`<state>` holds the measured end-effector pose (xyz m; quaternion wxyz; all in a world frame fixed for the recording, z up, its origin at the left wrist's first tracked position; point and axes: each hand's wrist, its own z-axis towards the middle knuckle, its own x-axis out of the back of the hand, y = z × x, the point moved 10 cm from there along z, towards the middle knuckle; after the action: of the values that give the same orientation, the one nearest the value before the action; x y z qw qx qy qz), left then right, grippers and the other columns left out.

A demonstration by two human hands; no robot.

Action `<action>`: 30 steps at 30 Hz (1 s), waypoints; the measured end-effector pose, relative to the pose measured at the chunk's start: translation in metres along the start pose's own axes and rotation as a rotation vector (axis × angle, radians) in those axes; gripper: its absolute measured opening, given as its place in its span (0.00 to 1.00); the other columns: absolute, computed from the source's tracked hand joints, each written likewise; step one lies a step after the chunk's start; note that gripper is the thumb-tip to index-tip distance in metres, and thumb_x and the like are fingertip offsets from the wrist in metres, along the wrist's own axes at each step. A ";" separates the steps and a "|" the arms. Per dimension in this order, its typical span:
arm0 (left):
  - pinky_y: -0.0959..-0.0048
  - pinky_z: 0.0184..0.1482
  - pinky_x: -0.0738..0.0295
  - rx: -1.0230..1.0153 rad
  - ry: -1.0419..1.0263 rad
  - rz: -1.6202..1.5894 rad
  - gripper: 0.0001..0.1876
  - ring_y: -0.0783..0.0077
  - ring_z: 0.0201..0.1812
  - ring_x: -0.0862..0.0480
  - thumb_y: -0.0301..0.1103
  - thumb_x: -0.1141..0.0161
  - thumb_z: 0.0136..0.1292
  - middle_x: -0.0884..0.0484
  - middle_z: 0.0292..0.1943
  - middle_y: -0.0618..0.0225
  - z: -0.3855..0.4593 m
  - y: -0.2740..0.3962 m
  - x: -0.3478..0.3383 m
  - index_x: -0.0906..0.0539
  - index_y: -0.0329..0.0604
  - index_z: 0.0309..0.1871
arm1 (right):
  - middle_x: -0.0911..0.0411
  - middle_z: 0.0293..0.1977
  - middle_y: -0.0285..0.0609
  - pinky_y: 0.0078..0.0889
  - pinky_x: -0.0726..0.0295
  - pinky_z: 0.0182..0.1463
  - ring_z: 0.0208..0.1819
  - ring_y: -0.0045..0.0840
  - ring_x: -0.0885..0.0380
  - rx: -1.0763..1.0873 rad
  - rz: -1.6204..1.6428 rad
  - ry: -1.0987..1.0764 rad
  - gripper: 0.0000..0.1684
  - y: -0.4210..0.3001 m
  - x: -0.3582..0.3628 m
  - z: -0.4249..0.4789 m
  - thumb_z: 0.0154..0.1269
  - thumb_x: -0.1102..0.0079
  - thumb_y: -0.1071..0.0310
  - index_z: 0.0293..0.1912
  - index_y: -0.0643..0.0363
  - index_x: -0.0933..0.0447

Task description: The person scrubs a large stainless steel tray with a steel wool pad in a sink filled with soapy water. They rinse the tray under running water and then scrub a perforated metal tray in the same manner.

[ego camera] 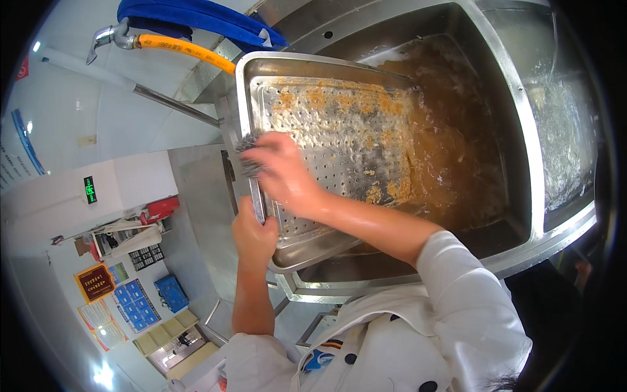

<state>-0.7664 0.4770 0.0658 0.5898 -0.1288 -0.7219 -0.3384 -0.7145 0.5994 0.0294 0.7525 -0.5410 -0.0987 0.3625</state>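
A perforated stainless steel tray [338, 147] tilts into the sink, its far end under brownish water [450, 142]. Orange-brown residue sticks to its bottom, thickest along one side and near the waterline. My left hand [254, 235] grips the raised rim, thumb on the inner side. In my right hand [284, 171] is a steel wool scourer [251, 154], pressed against that same rim just beyond my left hand. Motion blurs the right fingers and the scourer.
The steel sink basin [514, 186] surrounds the tray's lower end. Beside it, a second basin [563, 122] holds clearer water under a running stream. An orange hose [186, 49] runs from a metal tap [110, 38] behind the tray. A blue cloth [205, 19] hangs near the sink's edge.
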 end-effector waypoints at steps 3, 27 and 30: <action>0.55 0.35 0.27 0.002 -0.013 0.069 0.14 0.41 0.33 0.21 0.24 0.46 0.49 0.21 0.29 0.47 -0.009 0.002 0.006 0.28 0.38 0.41 | 0.31 0.45 0.50 0.44 0.31 0.50 0.45 0.44 0.33 0.243 -0.433 0.049 0.18 -0.011 -0.027 0.061 0.49 0.45 0.77 0.43 0.56 0.22; 0.63 0.31 0.28 0.013 0.018 -0.013 0.12 0.51 0.24 0.24 0.22 0.47 0.48 0.24 0.25 0.52 -0.009 -0.016 0.000 0.28 0.35 0.39 | 0.24 0.40 0.43 0.32 0.25 0.42 0.39 0.27 0.25 -0.779 0.088 0.216 0.21 0.173 0.194 -0.080 0.65 0.54 0.67 0.56 0.63 0.29; 0.61 0.33 0.27 0.020 -0.026 -0.019 0.13 0.46 0.28 0.22 0.23 0.47 0.48 0.23 0.28 0.50 -0.009 -0.006 0.000 0.28 0.35 0.40 | 0.25 0.48 0.45 0.32 0.28 0.54 0.50 0.29 0.26 -0.441 0.042 0.191 0.21 0.101 0.100 0.031 0.65 0.51 0.65 0.56 0.62 0.30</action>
<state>-0.7632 0.4672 0.0642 0.5783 -0.1206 -0.7340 -0.3351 -0.7041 0.7032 -0.0723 0.6144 -0.7260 -0.0926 0.2949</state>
